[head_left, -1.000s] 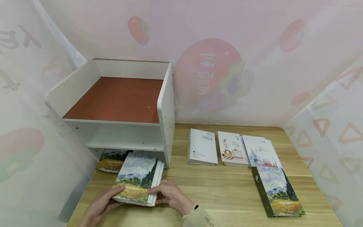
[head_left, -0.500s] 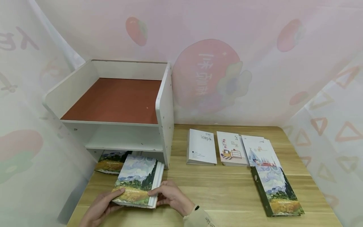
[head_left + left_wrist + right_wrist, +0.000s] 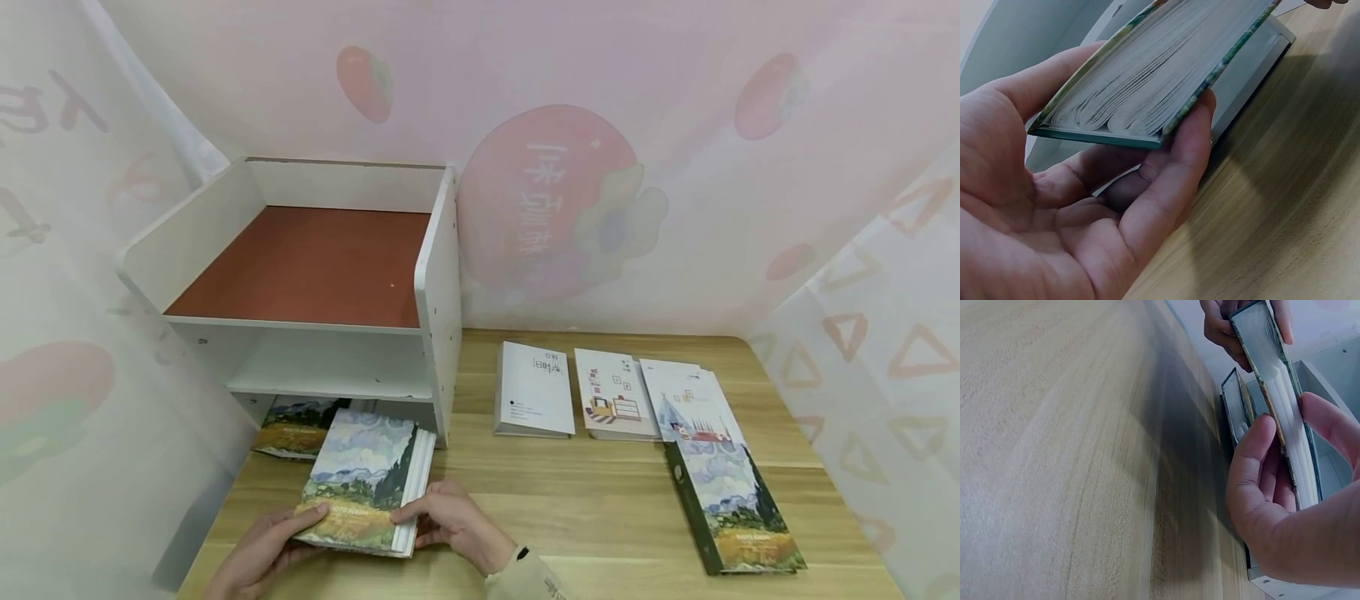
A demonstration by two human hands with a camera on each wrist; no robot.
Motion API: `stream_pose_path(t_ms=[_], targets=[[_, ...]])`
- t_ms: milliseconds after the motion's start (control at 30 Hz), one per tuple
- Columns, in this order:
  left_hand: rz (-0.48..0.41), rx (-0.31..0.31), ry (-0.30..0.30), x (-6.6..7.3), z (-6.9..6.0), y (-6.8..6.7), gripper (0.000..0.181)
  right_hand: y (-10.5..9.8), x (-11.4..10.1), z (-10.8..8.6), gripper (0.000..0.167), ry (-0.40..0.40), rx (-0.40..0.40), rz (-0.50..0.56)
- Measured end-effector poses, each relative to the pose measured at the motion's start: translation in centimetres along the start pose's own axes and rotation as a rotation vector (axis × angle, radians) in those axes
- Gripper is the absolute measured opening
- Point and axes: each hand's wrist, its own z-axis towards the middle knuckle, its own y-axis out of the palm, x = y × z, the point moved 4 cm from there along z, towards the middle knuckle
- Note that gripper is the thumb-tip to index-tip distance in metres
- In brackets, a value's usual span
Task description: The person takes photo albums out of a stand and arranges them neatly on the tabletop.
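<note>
A photo album [image 3: 362,479] with a painted landscape cover is held by both hands in front of the shelf's lowest opening. My left hand [image 3: 262,546] grips its near left corner. In the left wrist view, the left hand's thumb is on one cover and its fingers [image 3: 1191,134] on the other, with the page edges between. At the right side, my right hand [image 3: 453,521] pinches the album between thumb and fingers; the right wrist view shows the fingers [image 3: 1254,450] against a cover. A similar album [image 3: 296,425] lies partly inside the lowest opening, to the left.
A white shelf unit [image 3: 438,350] with a reddish-brown top board [image 3: 307,267] stands at the left. Along the back right of the wooden table [image 3: 540,492] lie a white book [image 3: 534,390], two illustrated books [image 3: 617,393] [image 3: 690,400] and another landscape album [image 3: 738,504].
The held album has shifted slightly toward the person, out from the shelf opening. Both hands keep their hold, and the other books stay in place.
</note>
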Motion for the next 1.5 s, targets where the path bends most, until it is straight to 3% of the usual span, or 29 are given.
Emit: stream_pose_path(t_ms=[133, 467, 767, 1067, 1300, 1500], targets=[[-0.001, -0.01, -0.008, -0.1, 0.0, -0.1, 0.04, 0.0, -0.1, -0.1, 0.045, 0.004, 0.005, -0.013], [-0.009, -0.015, -0.017, -0.4, -0.1, -0.3, 0.029, 0.0, -0.4, -0.5, 0.043, 0.003, -0.022, -0.022], [-0.008, -0.091, 0.006, -0.6, -0.1, -0.5, 0.039, 0.1, 0.0, -0.4, 0.035, -0.003, -0.014, -0.023], [0.022, -0.065, 0.009, -0.6, 0.1, 0.0, 0.038, -0.4, 0.0, -0.5, 0.039, -0.008, -0.004, -0.037], [0.022, -0.067, 0.012, -0.6, 0.3, 0.8, 0.036, -1.2, 0.1, -0.8, 0.017, -0.023, -0.024, -0.043], [0.028, -0.067, -0.003, -0.8, 0.5, 1.3, 0.03, -1.8, 0.0, -1.1, 0.018, -0.042, -0.024, -0.047]])
